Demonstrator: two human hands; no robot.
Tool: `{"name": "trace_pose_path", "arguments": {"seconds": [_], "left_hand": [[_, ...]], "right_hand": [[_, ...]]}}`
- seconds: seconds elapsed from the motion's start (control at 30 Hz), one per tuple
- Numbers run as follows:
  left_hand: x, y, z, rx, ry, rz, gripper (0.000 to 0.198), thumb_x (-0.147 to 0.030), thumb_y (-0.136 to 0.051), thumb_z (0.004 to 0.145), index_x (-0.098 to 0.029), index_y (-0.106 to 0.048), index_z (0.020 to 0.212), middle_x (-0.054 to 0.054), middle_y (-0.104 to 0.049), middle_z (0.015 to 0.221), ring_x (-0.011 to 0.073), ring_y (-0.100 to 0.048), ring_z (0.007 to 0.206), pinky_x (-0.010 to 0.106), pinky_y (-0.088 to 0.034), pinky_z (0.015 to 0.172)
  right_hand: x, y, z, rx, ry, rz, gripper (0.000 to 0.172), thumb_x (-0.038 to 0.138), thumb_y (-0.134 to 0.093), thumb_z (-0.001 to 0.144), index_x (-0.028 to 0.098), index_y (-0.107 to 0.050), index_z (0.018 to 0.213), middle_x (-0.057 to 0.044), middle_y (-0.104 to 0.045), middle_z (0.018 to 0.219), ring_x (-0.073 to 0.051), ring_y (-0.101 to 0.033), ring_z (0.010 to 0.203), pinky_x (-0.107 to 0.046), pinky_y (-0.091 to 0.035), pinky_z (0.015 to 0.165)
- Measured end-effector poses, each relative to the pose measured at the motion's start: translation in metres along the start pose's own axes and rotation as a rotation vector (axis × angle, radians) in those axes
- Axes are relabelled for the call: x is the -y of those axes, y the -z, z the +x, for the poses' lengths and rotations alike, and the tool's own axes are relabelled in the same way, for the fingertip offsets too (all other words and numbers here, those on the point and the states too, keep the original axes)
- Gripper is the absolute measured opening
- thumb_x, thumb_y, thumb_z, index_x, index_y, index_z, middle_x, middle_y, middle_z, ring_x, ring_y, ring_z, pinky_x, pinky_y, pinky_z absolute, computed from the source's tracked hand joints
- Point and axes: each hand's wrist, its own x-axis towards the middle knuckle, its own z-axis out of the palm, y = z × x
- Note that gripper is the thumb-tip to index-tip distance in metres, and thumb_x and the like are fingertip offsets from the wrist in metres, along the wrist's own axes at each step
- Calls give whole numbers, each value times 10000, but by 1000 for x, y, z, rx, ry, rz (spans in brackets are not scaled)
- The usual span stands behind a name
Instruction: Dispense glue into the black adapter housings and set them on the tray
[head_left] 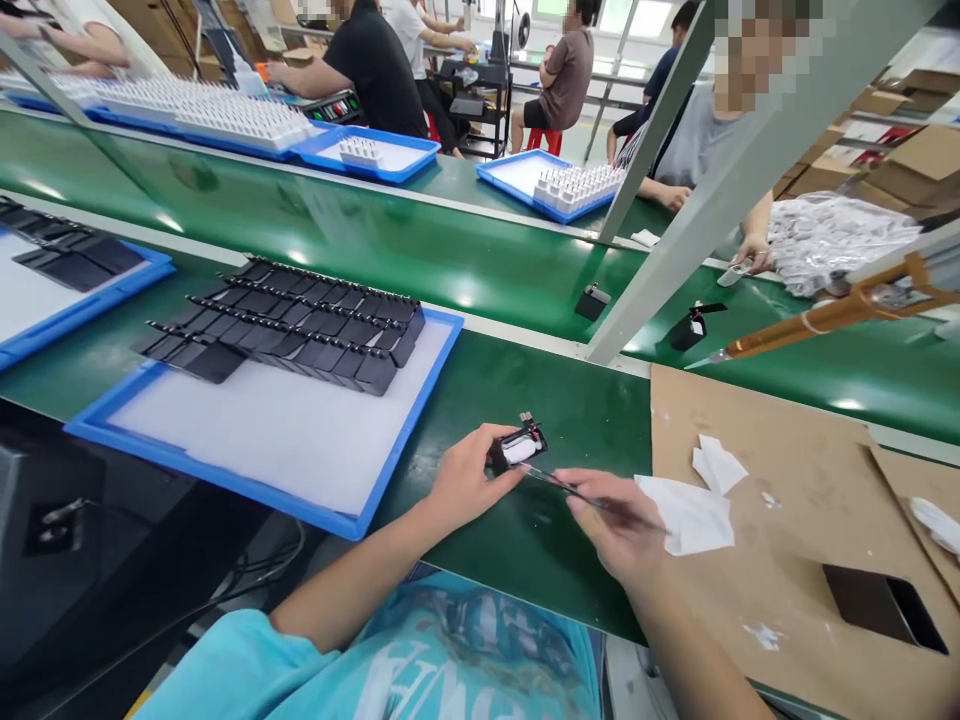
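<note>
My left hand (466, 478) grips a small black plastic case (541, 440) between thumb and fingers, above the green bench. The case is open toward me, with a white part (519, 449) inside and small metal contacts at its top end. Closed around thin dark tweezers (559, 482) is my right hand (619, 525). The tweezers point left, their tips at the lower edge of the case; whether they pinch anything is too small to tell.
Left of my hands, a blue-rimmed tray (420, 410) carries rows of black cases (300, 325). Cardboard (750, 560) on the right bears white wipes (686, 515) and a black phone-like slab (881, 605). An orange-brown syringe-like dispenser (817, 318) juts in. Black units lie on the green conveyor (465, 275); co-workers sit beyond.
</note>
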Motion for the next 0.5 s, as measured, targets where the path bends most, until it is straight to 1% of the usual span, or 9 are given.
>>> {"name": "trace_pose_path", "arguments": {"seconds": [0.07, 0.17, 0.27, 0.4, 0.5], "left_hand": [[-1, 0, 0, 9, -15, 9, 335, -337, -639, 832, -225, -539, 1131, 33, -686, 1026, 171, -657, 824, 277, -529, 707], [-1, -1, 0, 12, -65, -19, 349, -309, -645, 819, -222, -536, 1139, 35, -688, 1034, 168, -663, 837, 268, -533, 709], [-2, -1, -1, 17, -98, -48, 367, -319, -642, 826, -219, -532, 1161, 48, -689, 1061, 179, -674, 880, 276, -542, 735], [-4, 0, -2, 18, -95, -84, 371, -338, -636, 837, -212, -527, 1169, 62, -693, 1067, 190, -682, 911, 291, -549, 768], [-3, 1, -2, 7, -104, -94, 380, -313, -646, 827, -213, -524, 1173, 65, -695, 1073, 191, -683, 920, 299, -548, 792]], "right_hand": [[-1, -6, -3, 45, 31, -20, 286, 33, -652, 779, 253, -661, 961, -43, -762, 1004, -191, -739, 902, -337, -640, 784], [-6, -8, -4, 65, 36, -27, 349, -8, -651, 760, 256, -660, 988, -45, -757, 1032, -194, -734, 928, -347, -634, 808], [-9, -7, -4, 58, 18, -48, 351, -14, -654, 755, 254, -657, 981, -44, -760, 1022, -188, -731, 939, -344, -628, 824], [-8, -4, -2, 18, 8, -64, 326, 2, -655, 761, 247, -652, 976, -52, -761, 1010, -193, -732, 936, -353, -628, 822], [-4, -3, 0, 41, 30, -16, 328, 5, -643, 768, 251, -649, 985, -53, -760, 1015, -196, -735, 922, -362, -635, 796]]}}
